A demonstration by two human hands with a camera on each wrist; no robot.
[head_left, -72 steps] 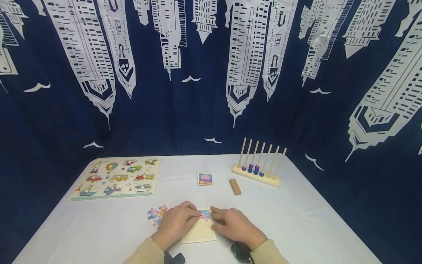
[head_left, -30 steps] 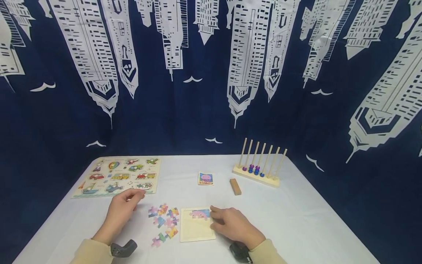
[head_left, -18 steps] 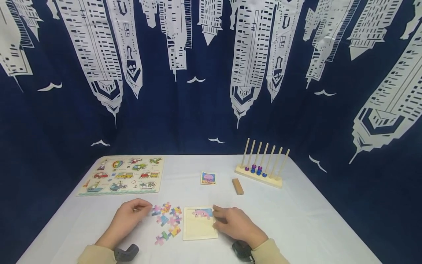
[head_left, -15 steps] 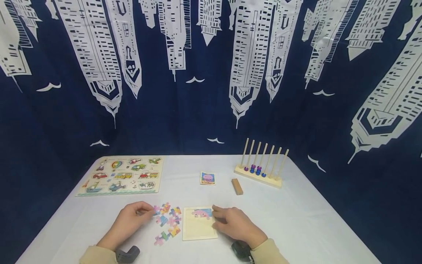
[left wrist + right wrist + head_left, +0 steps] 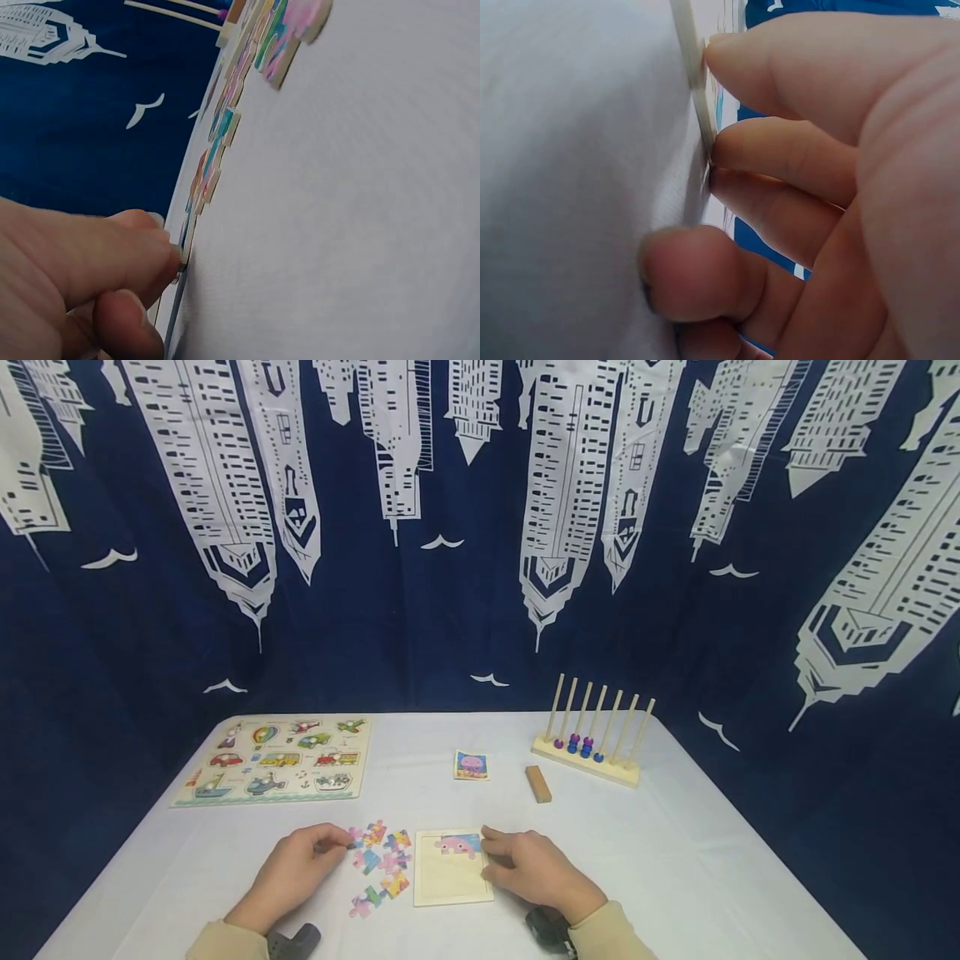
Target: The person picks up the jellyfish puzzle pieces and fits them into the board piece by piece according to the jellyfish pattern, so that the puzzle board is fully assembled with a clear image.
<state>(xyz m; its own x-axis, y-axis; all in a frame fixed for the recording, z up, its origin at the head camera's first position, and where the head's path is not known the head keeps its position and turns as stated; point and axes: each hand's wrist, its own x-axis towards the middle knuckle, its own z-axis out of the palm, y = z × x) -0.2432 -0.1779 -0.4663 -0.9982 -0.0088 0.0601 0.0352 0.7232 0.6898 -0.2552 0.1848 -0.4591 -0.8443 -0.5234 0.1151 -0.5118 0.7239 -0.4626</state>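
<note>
My left hand point(image 5: 292, 866) is at the left edge of a loose group of jigsaw pieces point(image 5: 392, 862), pinching a jigsaw piece point(image 5: 185, 244) that lies at the table surface. Right of the group is a shallow wooden puzzle tray point(image 5: 450, 889). Joined pieces showing a pink figure on blue point(image 5: 459, 845) sit along its upper right part; the rest of its floor is bare wood. My right hand point(image 5: 536, 870) rests at the tray's right edge, with relaxed fingertips point(image 5: 724, 56) touching the rim.
A picture board with vehicle shapes point(image 5: 277, 760) lies at the back left. Behind the tray are a small picture card point(image 5: 471, 766) and a wooden block point(image 5: 537, 784). A bead rack with upright pegs point(image 5: 585, 760) stands at the back right. A dark blue patterned curtain hangs behind the table.
My left hand has left the tray, swung out left, then come back to the left edge of the loose pieces. The joined pieces lie uncovered in the tray. My right hand has stayed put.
</note>
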